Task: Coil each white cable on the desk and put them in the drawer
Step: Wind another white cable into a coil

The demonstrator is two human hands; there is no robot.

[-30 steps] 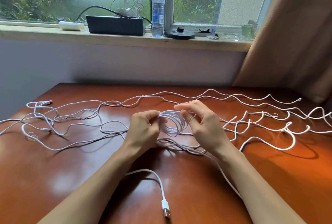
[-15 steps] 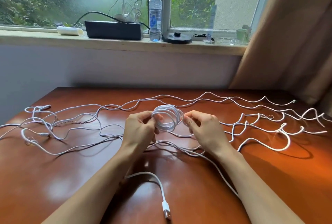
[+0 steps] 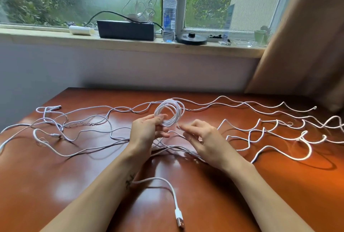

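A small coil (image 3: 169, 111) of white cable is held up just above the middle of the desk (image 3: 55, 185). It's pinched at its lower edge between the thumb and fingers of the left hand (image 3: 146, 133). The right hand (image 3: 203, 139) is kept just beside it, fingers loosely curled near the strand trailing off the coil. Whether that strand is actually pinched can't be told tbh. The loose white cables (image 3: 310, 150) are sprawled from the left edge to the right edge, mostly toward the far side. One USB plug (image 3: 180, 221) is laid near the front edge, between the forearms. A water bottle (image 3: 169, 16) and a black box (image 3: 126, 30) are parked on the windowsill (image 3: 37, 36) behind.
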